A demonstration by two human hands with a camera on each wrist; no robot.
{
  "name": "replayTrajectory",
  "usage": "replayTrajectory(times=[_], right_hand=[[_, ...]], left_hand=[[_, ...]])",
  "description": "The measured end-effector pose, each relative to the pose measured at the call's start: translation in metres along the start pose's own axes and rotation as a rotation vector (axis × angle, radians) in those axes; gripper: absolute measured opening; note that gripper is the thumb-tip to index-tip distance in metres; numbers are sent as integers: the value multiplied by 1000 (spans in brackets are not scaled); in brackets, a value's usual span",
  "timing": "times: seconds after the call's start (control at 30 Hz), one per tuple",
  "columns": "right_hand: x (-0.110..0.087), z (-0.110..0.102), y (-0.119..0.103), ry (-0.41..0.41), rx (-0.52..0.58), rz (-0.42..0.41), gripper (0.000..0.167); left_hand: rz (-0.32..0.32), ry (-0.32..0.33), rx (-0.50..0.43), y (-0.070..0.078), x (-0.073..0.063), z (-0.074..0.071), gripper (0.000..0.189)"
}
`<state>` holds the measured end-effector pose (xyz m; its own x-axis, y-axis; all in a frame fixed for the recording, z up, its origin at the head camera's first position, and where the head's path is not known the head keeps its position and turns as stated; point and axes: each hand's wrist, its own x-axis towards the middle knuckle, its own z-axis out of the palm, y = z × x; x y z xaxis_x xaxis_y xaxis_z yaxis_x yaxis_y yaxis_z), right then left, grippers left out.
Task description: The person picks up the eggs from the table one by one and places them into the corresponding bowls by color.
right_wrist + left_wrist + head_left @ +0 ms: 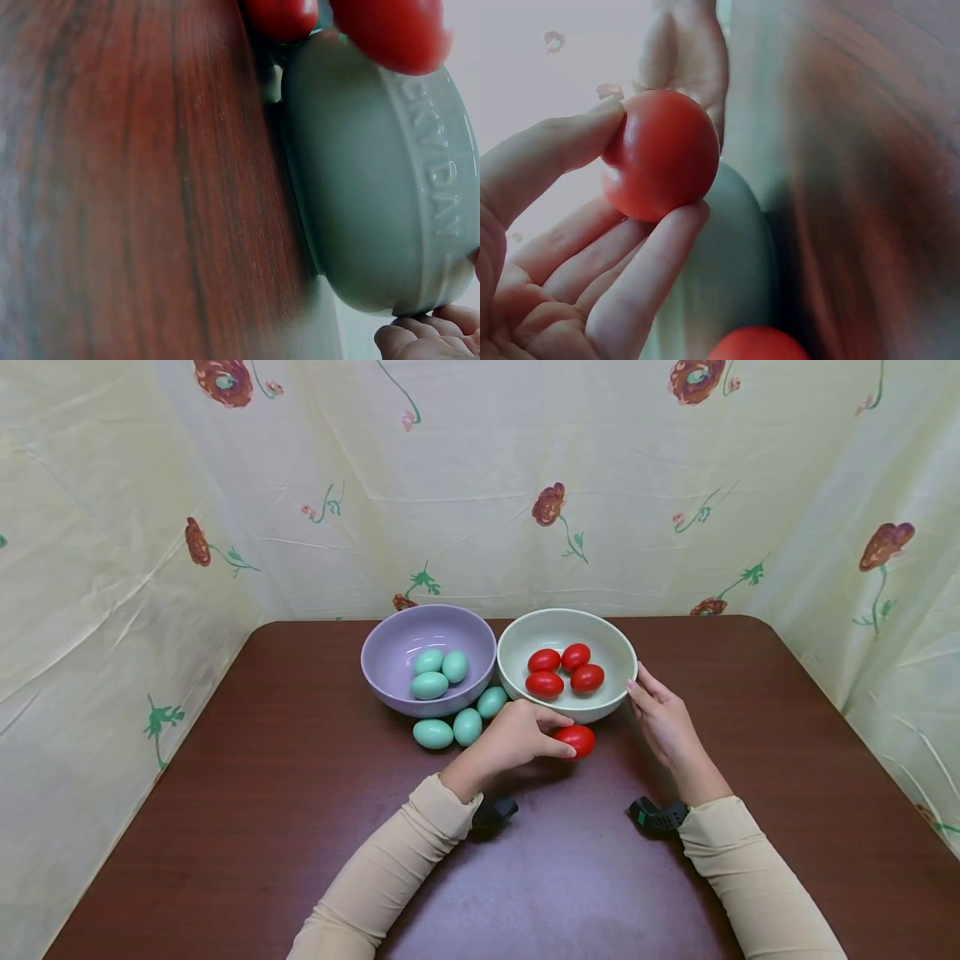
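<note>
My left hand [517, 735] pinches a smooth red egg [576, 742] between thumb and fingers, just in front of the pale green bowl [517, 681]. In the left wrist view this red egg [664, 154] fills the middle, and a second red egg [759, 346] shows at the bottom edge. The right wrist view also has a red egg [285, 16] low beside the bowl, apart from the held one; the head view does not show it plainly. At the bowl's right side, my right hand [666, 722] grips the rim, thumb on the edge. Several red eggs [544, 685] lie inside.
A purple bowl [382, 668] touches the green bowl's left side and holds 3 mint-green eggs [430, 685]. Three more mint-green eggs [433, 734] lie on the brown table [247, 827] in front of it. A floral curtain [450, 485] hangs behind the table.
</note>
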<state>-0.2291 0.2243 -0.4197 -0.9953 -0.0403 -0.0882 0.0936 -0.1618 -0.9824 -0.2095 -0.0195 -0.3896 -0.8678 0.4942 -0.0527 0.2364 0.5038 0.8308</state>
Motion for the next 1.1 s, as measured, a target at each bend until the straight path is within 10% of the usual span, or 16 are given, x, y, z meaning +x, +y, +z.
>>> replayTrajectory(times=[1.1], right_hand=[[0,-1,0,8,-22,4,65]], left_hand=[[-70,119,-142,23,15,-38,40]])
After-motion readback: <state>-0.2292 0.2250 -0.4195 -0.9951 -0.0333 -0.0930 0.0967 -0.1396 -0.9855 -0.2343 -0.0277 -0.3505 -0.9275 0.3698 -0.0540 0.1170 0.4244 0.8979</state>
